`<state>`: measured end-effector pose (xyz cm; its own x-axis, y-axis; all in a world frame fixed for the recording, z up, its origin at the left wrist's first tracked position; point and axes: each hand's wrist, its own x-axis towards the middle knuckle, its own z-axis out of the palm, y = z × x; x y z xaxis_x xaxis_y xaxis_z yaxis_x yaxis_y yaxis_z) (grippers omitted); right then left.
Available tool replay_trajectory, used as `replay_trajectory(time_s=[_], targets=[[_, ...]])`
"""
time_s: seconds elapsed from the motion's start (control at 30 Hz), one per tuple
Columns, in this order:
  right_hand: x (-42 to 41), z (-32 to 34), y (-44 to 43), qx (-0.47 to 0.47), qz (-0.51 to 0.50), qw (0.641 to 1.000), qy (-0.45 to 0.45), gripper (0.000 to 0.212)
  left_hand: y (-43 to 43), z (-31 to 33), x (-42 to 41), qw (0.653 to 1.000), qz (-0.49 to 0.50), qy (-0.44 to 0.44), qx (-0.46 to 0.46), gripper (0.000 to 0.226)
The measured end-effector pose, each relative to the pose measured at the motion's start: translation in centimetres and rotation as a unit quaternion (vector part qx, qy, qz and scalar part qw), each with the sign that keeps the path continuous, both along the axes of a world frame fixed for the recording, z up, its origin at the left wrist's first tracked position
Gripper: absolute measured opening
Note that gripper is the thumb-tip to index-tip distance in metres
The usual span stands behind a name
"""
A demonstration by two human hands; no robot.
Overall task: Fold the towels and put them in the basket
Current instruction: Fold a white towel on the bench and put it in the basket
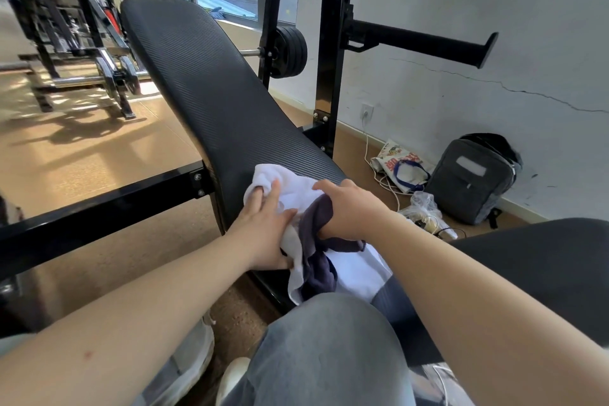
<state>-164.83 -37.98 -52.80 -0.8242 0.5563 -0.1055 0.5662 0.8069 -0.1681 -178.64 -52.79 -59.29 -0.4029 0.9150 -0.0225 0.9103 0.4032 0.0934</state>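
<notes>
A white towel [290, 189] lies bunched at the near end of a black padded weight bench [211, 89], and part of it hangs over the bench's edge. A dark navy towel [318, 269] is tangled with it and droops toward my knee. My left hand [263, 227] presses flat on the white towel, fingertips tucked under a fold. My right hand [351, 211] grips the navy towel where it meets the white one. No basket is in view.
A black bench rack [331, 53] with a weight plate [290, 51] stands behind the bench. By the right wall lie a grey backpack [471, 180], a printed tote bag [400, 166], a plastic bag and cables. Gym equipment [82, 43] stands at far left on the cork floor.
</notes>
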Motion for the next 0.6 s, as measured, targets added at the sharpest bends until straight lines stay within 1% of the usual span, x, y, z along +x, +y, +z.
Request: replay_trajectory(time_s=[0.03,0.1,0.13,0.17,0.2,0.27,0.3,0.33,0.37,0.4,0.43,0.5,0.53,0.6], targets=[[0.1,0.3,0.2,0.012,-0.014,0.999,-0.028,0.072,-0.1,-0.3,-0.2,1.000,0.004,0.026,0.015,0.078],[0.5,0.8,0.4,0.065,-0.042,0.991,-0.105,0.058,-0.2,-0.8,-0.6,0.995,0.011,0.062,0.078,0.036],[0.7,0.9,0.6,0.096,-0.053,0.983,-0.146,0.053,-0.2,-1.0,-0.9,0.992,0.021,0.070,0.108,0.023],[1.0,0.9,0.8,0.113,-0.062,0.975,-0.183,0.047,-0.1,-1.2,-1.1,0.989,0.030,0.074,0.128,0.019],[1.2,1.0,0.9,0.109,-0.066,0.967,-0.221,0.040,0.0,-1.3,-1.3,0.987,0.040,0.072,0.138,0.018],[1.3,1.2,0.8,0.058,-0.045,0.951,-0.301,0.028,0.3,-1.2,-1.7,0.984,0.076,0.054,0.153,0.020],[1.2,1.3,0.8,0.035,-0.025,0.945,-0.324,0.021,0.5,-0.9,-1.8,0.981,0.095,0.037,0.164,0.021],[1.0,1.3,0.8,0.025,-0.012,0.948,-0.317,0.015,0.7,-0.6,-1.8,0.976,0.112,0.011,0.184,0.019],[0.8,1.3,0.8,0.017,-0.004,0.959,-0.282,0.008,0.9,-0.1,-1.7,0.968,0.130,-0.026,0.212,0.015],[0.6,1.2,0.8,0.008,0.000,0.975,-0.222,0.012,1.0,0.5,-1.7,0.955,0.147,-0.069,0.247,0.009],[0.4,1.1,0.8,0.003,0.001,0.989,-0.147,0.027,1.1,1.2,-1.6,0.940,0.164,-0.115,0.277,0.005],[0.0,0.7,0.4,-0.039,-0.008,0.999,-0.012,0.057,1.3,2.2,-1.4,0.908,0.203,-0.192,0.312,0.009],[-0.2,0.4,0.2,-0.061,-0.004,0.998,0.030,0.070,1.5,2.6,-1.3,0.892,0.218,-0.226,0.326,0.008],[-0.5,0.0,-0.1,-0.086,0.007,0.995,0.055,0.088,1.9,3.4,-0.7,0.854,0.242,-0.283,0.365,0.013]])
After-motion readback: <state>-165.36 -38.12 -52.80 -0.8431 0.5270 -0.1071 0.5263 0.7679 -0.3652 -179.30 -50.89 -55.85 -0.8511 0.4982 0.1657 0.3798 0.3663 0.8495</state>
